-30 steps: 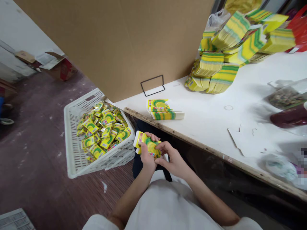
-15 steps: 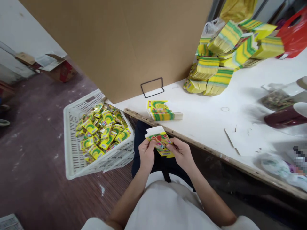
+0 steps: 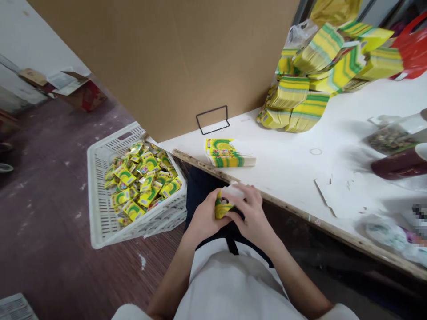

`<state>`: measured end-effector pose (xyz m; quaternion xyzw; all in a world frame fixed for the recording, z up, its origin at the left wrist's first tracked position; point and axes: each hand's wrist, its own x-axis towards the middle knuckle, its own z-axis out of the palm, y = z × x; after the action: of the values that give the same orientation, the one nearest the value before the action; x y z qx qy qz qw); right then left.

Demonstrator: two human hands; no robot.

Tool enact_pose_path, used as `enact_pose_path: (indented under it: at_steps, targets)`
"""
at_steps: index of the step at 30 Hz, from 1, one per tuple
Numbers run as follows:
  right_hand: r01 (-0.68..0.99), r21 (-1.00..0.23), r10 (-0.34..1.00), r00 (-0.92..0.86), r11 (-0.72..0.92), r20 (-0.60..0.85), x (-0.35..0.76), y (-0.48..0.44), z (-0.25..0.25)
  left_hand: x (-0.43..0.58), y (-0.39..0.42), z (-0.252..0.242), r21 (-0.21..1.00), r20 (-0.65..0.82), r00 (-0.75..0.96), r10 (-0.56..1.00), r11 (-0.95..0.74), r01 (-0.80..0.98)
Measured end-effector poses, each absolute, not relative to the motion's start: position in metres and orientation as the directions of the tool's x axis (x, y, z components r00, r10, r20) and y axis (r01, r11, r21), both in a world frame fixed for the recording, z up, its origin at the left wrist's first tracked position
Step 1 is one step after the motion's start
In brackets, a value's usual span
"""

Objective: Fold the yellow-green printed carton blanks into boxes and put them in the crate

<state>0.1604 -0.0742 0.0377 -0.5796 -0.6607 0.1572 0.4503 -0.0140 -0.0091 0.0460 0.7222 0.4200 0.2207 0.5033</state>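
A small yellow and green printed carton (image 3: 221,209) is between my two hands, over my lap in front of the table edge. My left hand (image 3: 206,215) wraps round its left side. My right hand (image 3: 248,211) has its fingers at the carton's right end, by a white flap. Fingers cover much of the carton, so its full shape is hidden. Just beyond my hands, a short stack of flat yellow-green cartons (image 3: 227,153) lies on the white table (image 3: 283,164).
To my left, a white plastic crate (image 3: 95,200) holds many filled yellow packs (image 3: 147,178). A large cardboard sheet (image 3: 173,62) stands behind a black wire stand (image 3: 213,120). Bundled flat cartons (image 3: 307,106) are piled at the back right. A dark red cup (image 3: 396,162) lies rightward.
The carton, flatter with its printed face showing, has been turned and now shows an end between my hands. My hands have closed in round it, and the right has moved over its end.
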Motion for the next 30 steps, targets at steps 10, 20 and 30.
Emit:
enact_pose_path:
  at_steps: [10,20,30]
  targets:
    - [-0.340,-0.918,0.957,0.130,-0.203,-0.260,0.144,-0.065,0.022,0.001,-0.021,0.036,0.873,0.103,0.612,0.784,-0.366,0.322]
    - [0.022,-0.998,0.999,0.000,0.054,0.054,0.146,-0.077,0.018,-0.001,-0.021,0.023,0.901,-0.040,0.554,0.831,-0.210,0.380]
    - [0.282,-0.941,0.967,0.116,0.185,0.225,0.166,-0.068,0.022,-0.012,-0.012,0.034,0.879,0.039,0.435,0.899,-0.238,0.412]
